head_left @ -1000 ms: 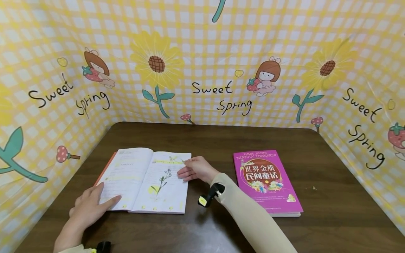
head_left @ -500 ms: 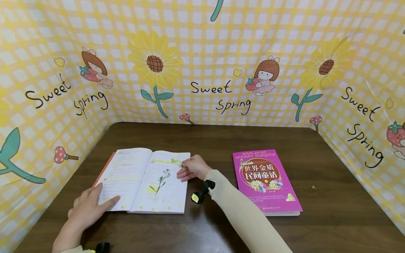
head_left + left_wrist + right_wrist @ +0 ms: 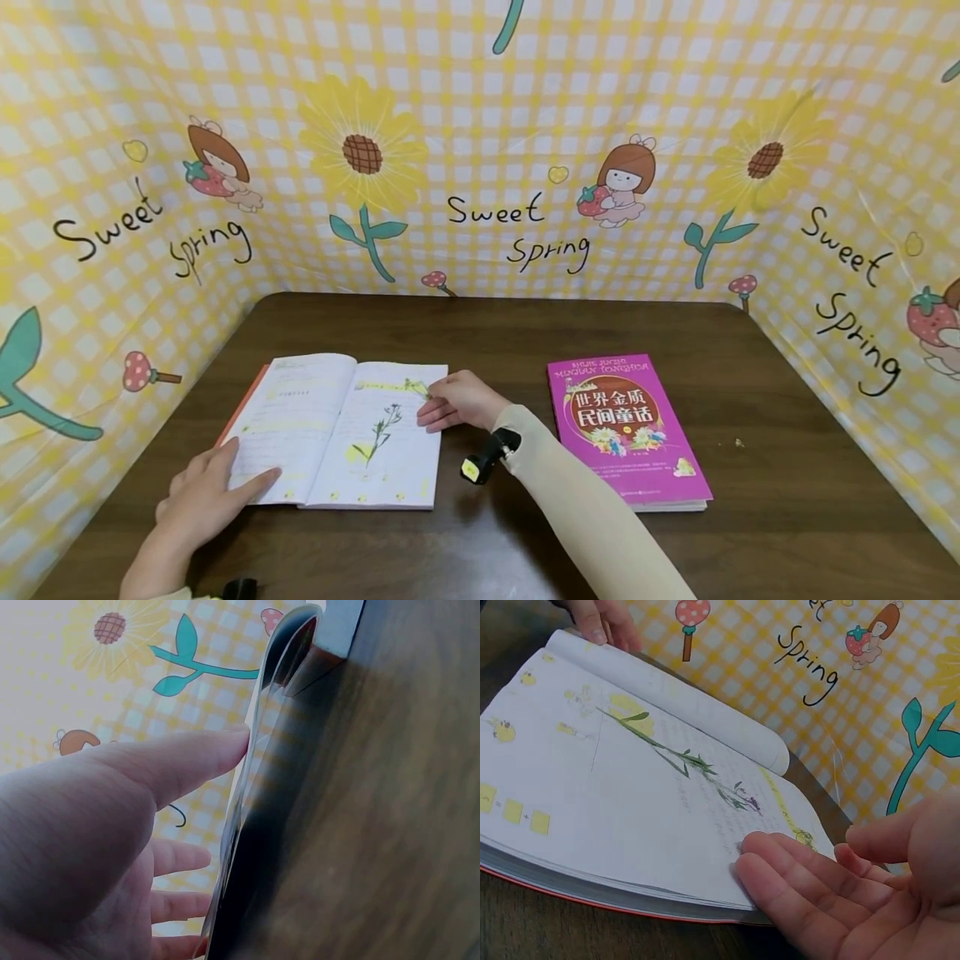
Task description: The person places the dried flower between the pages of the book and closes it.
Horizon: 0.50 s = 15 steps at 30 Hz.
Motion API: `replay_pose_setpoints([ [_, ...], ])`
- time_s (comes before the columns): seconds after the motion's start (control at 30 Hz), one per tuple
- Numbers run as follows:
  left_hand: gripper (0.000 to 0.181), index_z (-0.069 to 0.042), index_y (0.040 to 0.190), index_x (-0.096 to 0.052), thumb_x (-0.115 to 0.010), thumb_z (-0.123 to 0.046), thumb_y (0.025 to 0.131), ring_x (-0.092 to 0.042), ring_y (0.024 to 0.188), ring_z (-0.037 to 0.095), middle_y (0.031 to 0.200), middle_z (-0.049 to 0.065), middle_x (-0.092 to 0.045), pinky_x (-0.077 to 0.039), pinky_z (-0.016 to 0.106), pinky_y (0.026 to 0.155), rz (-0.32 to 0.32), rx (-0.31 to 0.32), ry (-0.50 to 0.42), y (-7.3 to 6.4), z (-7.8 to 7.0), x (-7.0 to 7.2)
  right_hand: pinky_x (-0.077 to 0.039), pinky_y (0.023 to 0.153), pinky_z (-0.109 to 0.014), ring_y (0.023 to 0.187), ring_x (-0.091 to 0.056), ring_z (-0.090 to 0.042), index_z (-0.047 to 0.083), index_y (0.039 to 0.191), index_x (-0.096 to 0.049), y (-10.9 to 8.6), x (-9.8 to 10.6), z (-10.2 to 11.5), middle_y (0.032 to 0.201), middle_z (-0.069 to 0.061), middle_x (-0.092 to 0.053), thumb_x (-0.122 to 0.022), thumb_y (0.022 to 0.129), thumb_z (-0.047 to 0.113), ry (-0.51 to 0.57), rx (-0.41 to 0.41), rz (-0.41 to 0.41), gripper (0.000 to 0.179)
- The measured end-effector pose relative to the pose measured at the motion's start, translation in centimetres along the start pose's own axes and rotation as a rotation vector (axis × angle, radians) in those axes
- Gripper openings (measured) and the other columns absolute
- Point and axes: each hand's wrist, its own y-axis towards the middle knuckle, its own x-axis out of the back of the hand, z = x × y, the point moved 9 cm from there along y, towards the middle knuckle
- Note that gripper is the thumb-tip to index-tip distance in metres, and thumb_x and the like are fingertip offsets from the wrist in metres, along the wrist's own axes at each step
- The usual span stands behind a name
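An open book (image 3: 322,450) lies at the left of the table, a little skewed. On its right page rests a slender green sprig (image 3: 385,433) with small dark buds. My left hand (image 3: 202,492) holds down the lower left edge, thumb on the page and fingers spread along the side. At the right page's upper right edge is my right hand (image 3: 461,400). Its thumb and index finger pinch what looks like another small yellow-green sprig (image 3: 415,386), mostly covered by the fingertips. In the right wrist view, the other fingers (image 3: 780,885) lie fairly straight along the page edge.
A purple-covered book (image 3: 622,433) with Chinese characters lies closed on the right, partly behind the right sleeve (image 3: 585,508). Small crumbs (image 3: 738,442) dot the dark wooden table (image 3: 495,333). A yellow checked cloth (image 3: 480,150) hangs around the back and sides.
The right hand has shifted slightly left and down at the page corner, and the small sprig at its fingertips now sits lower. The left hand holds its place; the view has drifted slightly.
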Motion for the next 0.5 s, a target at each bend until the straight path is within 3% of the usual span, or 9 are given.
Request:
replay_pose_setpoints([
  [0.2,0.105,0.016,0.149,-0.01,-0.047,-0.067,0.095,-0.017,0.119,0.077,0.142,0.05,-0.011,-0.026,0.081,0.081,-0.006,0.007,-0.008,0.0,0.0,0.1,-0.057,0.081,-0.042,0.082,-0.071,-0.024,-0.012,0.136,-0.044,-0.8,0.1,0.1,0.09,-0.018,-0.07,-0.048,0.106,0.011,0.028,0.022,0.084,0.039],
  [0.5,0.104,0.016,0.149,-0.01,-0.045,-0.067,0.096,-0.016,0.118,0.08,0.141,0.054,-0.009,-0.025,0.085,0.08,0.0,0.009,-0.003,0.2,0.2,0.1,-0.055,0.088,-0.045,0.091,-0.071,-0.025,-0.012,0.14,-0.037,-5.0,0.8,1.0,0.099,-0.017,-0.07,-0.048,0.105,0.012,0.028,0.074,0.215,0.044],
])
